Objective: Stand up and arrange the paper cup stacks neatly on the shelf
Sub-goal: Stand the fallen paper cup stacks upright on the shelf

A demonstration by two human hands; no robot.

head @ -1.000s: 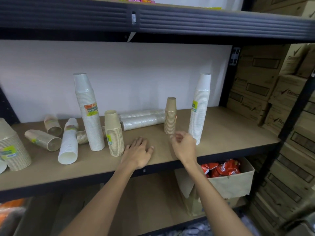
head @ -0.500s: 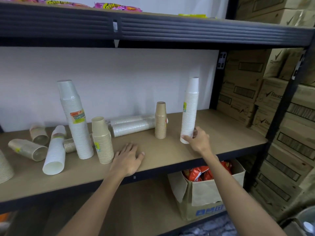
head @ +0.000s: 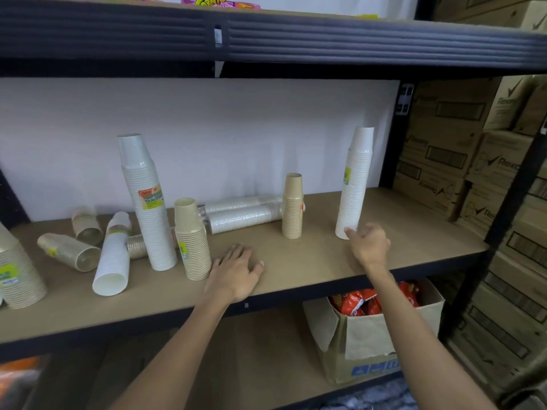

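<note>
On the wooden shelf, my right hand grips the base of a tall white cup stack standing at the right, thumb in front and fingers beside it. My left hand lies flat and open on the shelf, next to an upright brown stack. Another tall white stack with an orange-green label stands just left of that one. A short brown stack stands mid-shelf. Behind it two wrapped stacks lie flat. A white stack and brown stacks lie tipped at the left.
A wide brown stack sits at the left edge. The dark upper shelf beam hangs overhead. Cardboard boxes fill the space right of the black post. An open box of red snack bags rests on the lower shelf.
My right hand reached from the shelf front to the right white stack's base and slid it further right. My left hand stayed flat on the shelf.
</note>
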